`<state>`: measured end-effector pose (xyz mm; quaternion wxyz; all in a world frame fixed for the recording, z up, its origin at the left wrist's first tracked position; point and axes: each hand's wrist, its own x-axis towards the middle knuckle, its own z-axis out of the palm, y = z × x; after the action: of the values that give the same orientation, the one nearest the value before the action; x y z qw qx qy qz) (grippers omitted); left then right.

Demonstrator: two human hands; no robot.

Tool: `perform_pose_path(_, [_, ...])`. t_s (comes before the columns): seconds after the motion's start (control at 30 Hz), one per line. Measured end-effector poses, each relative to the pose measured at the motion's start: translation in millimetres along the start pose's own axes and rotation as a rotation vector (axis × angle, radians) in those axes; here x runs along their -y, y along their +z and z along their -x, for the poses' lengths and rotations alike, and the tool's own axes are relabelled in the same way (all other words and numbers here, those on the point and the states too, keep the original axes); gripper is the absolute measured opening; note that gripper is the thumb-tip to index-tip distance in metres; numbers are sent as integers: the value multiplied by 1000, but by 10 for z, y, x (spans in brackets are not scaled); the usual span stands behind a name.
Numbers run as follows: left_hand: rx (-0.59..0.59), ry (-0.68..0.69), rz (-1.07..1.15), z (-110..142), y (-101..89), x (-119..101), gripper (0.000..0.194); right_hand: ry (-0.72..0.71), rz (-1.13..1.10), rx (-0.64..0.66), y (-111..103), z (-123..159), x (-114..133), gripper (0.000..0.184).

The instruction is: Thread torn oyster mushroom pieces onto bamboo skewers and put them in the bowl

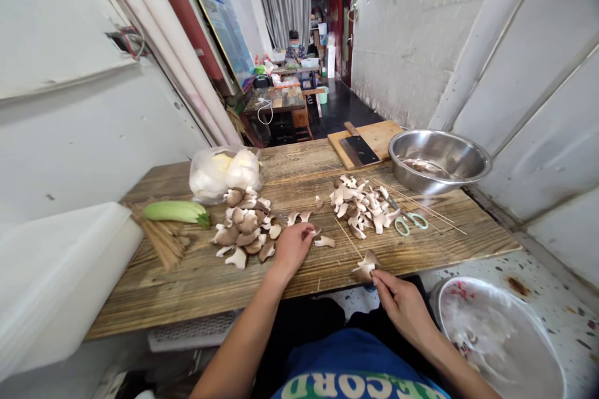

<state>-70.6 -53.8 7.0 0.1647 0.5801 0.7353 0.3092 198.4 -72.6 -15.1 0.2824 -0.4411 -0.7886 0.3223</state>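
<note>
My left hand (293, 248) is over the middle of the wooden table, fingers pinched on a small oyster mushroom piece (317, 230) partly hidden by the fingertips. Near the front edge, my right hand (401, 300) grips an oyster mushroom (365, 266) between thumb and fingers; whether a stick runs through it I cannot tell. Left of my left hand lies a heap of oyster mushrooms (247, 224). A second pile of torn mushroom pieces (359, 204) sits further right. A loose mushroom strip (324, 241) and a thin bamboo skewer (349, 238) lie between my hands.
Green-handled scissors (409, 221) and several skewers lie beside the right pile. Behind are a cleaver (359, 149) on a cutting board (388, 130) and a steel bowl (440, 182). At left are a green gourd (175, 212), skewers, and a plastic bag (219, 174). A lined bucket (503, 336) stands lower right.
</note>
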Motion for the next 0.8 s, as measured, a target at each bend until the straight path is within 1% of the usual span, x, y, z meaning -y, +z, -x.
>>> perform_pose_path(0.1, [21,23,-69,33,-35,-16,16,4,-2,11,-11,9,5,35])
perform_pose_path(0.17, [-18,24,-59,20,-118,-5,16,10,-1,12,-19,13,3,35])
perform_pose_path(0.27, [-125,9,-80,-82,-296,45,19,4,-6,2,-18,12,-3,34])
perform_pose_path(0.37, [-134,-13,-187,-250,-436,126,22,-2,-16,1,-10,8,3,34])
perform_pose_path(0.43, [-96,-28,-260,-358,-472,187,24,-1,-13,-3,-10,9,14,36])
perform_pose_path(0.53, [-10,-34,-321,-484,-458,270,27,2,-1,0,-19,18,23,37])
perform_pose_path(0.63, [106,11,-331,-580,-436,324,31,4,-1,13,-22,31,6,37])
perform_pose_path(0.73, [239,59,-302,-655,-454,354,37,11,-10,18,-10,38,-21,37])
perform_pose_path(0.8, [290,90,-297,-687,-475,367,43,16,-21,17,-1,37,-28,37])
